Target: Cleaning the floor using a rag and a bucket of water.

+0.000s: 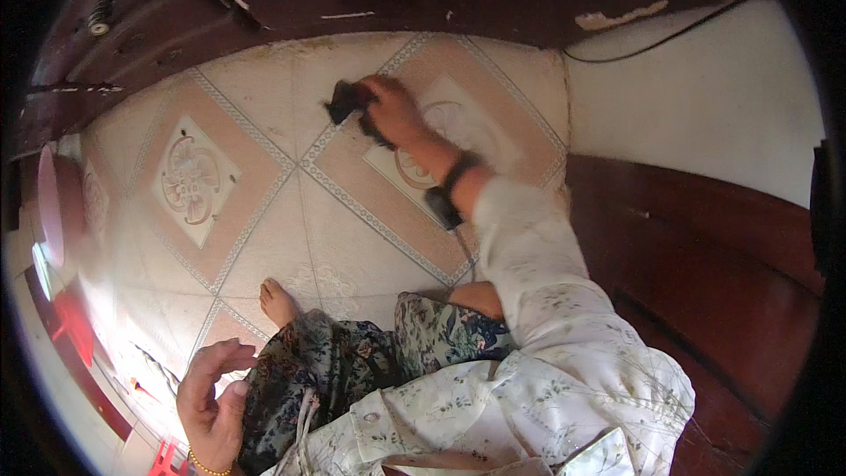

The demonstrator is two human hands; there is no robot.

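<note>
Patterned floor tiles (pixel 256 251) spread across my view, where I see the right hand (pixel 394 115) clamped around a blurred dark object (pixel 342 104) at eleven o'clock, long axis unclear, which lies at one o'clock from the farther left hand (pixel 207 401), empty with thumb and fingers apart.

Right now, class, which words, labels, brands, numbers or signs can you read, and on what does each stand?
None: no word, label, brand, number or sign is readable.
Floor tiles: ornament only.
Shirt: leafy sprigs only.
Black object in the right hand: too blurred to tell.
</note>
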